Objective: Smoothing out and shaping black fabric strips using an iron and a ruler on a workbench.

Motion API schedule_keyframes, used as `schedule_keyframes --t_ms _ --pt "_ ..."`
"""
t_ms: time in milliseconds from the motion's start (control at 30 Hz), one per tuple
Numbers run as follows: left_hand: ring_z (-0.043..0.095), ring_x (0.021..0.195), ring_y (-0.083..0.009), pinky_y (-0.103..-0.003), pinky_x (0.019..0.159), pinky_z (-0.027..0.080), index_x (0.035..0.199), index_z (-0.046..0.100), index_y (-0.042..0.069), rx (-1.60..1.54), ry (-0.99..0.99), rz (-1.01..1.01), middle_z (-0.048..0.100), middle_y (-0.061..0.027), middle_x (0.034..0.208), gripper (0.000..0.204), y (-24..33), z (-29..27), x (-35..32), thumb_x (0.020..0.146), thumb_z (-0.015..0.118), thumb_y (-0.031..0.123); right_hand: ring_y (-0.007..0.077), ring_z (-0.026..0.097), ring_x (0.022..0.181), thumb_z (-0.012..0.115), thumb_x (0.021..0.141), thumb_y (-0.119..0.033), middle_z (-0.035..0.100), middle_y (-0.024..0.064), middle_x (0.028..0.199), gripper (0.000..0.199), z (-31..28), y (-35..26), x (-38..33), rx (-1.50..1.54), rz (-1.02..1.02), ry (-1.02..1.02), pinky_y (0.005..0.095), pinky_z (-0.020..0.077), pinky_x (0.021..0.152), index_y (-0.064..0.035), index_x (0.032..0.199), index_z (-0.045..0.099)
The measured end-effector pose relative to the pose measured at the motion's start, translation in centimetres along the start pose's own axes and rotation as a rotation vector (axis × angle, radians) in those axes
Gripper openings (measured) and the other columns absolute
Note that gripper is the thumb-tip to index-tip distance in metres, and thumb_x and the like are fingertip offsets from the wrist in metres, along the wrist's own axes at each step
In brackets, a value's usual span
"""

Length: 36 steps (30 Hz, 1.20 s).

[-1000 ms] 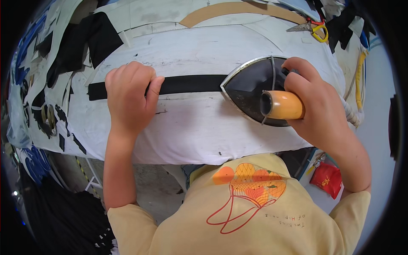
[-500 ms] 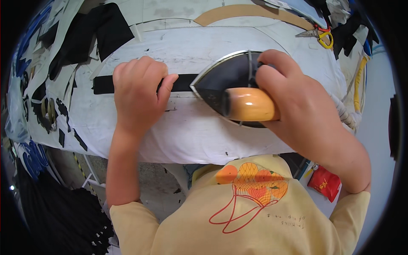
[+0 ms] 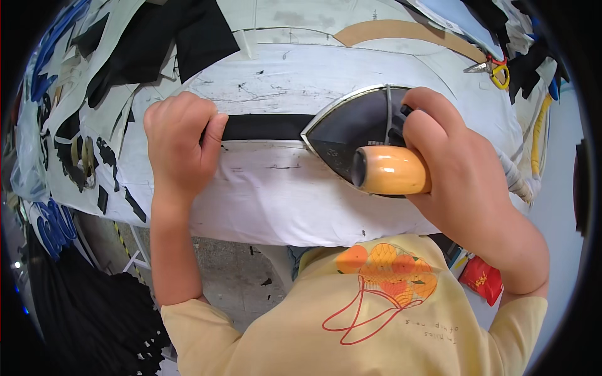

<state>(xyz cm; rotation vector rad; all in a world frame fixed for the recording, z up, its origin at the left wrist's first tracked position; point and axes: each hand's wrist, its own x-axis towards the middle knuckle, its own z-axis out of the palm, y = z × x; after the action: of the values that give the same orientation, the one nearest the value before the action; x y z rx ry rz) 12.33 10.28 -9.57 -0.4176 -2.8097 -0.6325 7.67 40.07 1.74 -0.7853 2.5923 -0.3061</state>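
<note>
A narrow black fabric strip (image 3: 269,126) lies across the white padded surface. Its left end is in my left hand (image 3: 180,143), whose fingers are closed round it with the thumb along the side. My right hand (image 3: 456,169) grips the orange wooden handle of an iron (image 3: 348,128). The iron's dark soleplate body has a pale metal rim, and its pointed tip aims left over the strip. Under the iron the strip's right end is hidden.
Black and pale fabric pieces (image 3: 135,56) pile at the far left, near thread snips (image 3: 83,156) and small black scraps. A curved brown card template (image 3: 401,31) lies at the back. Yellow-handled scissors (image 3: 498,72) rest far right. A red packet (image 3: 481,280) sits low at the right.
My left hand has moved left relative to the surface and the iron, with more strip showing between them. The whole view has shifted slightly; the iron stays over the strip.
</note>
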Motion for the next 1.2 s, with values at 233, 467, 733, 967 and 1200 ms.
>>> schedule_keyframes --t_ms 233,467,733,967,1200 --pt "0.052 0.075 -0.0271 -0.039 0.079 0.035 0.081 0.056 0.010 -0.018 0.036 0.032 0.055 -0.0039 0.077 0.013 -0.4 0.1 0.0 0.085 0.067 0.017 0.0381 0.060 0.073 0.077 0.073 -0.007 0.056 0.0134 0.120 0.032 0.1 -0.1 0.1 -0.005 0.007 0.002 0.0418 0.0483 0.061 -0.0047 0.087 0.048" --pt "0.052 0.074 -0.0261 -0.039 0.077 0.036 0.079 0.057 0.011 0.023 0.066 0.055 0.053 -0.0032 0.077 0.014 -0.4 0.3 0.0 0.082 0.069 0.018 0.0381 0.060 0.074 0.078 0.073 -0.007 0.056 0.0141 0.121 0.032 -0.1 -0.4 0.1 0.016 0.040 0.002 0.0412 0.0479 0.063 -0.0056 0.085 0.048" --pt "0.050 0.073 -0.0260 -0.039 0.076 0.036 0.078 0.056 0.012 0.049 0.078 0.021 0.052 -0.0029 0.076 0.016 -0.2 0.2 -0.3 0.081 0.070 0.018 0.0394 0.062 0.082 0.079 0.071 -0.005 0.054 0.0142 0.123 0.036 -0.4 -2.9 2.2 0.064 -0.008 -0.065 0.0417 0.0510 0.069 -0.0056 0.092 0.049" --pt "0.052 0.080 -0.0258 -0.039 0.084 0.035 0.078 0.057 0.011 0.153 0.084 -0.060 0.053 -0.0032 0.079 0.021 -0.5 -0.8 -0.8 0.080 0.072 0.025 0.0402 0.061 0.079 0.078 0.069 -0.002 0.053 0.0143 0.120 0.041 0.3 -7.3 5.0 -0.039 0.004 -0.149 0.0455 0.0503 0.067 -0.0043 0.097 0.049" --pt "0.055 0.088 -0.0251 -0.038 0.092 0.034 0.084 0.061 0.011 0.032 0.164 -0.240 0.060 -0.0019 0.089 0.015 -2.3 -1.9 -2.7 0.081 0.071 0.022 0.0408 0.059 0.076 0.076 0.068 0.002 0.055 0.0131 0.120 0.038 0.6 -7.2 5.0 0.010 -0.026 -0.077 0.0446 0.0485 0.064 -0.0048 0.091 0.046"
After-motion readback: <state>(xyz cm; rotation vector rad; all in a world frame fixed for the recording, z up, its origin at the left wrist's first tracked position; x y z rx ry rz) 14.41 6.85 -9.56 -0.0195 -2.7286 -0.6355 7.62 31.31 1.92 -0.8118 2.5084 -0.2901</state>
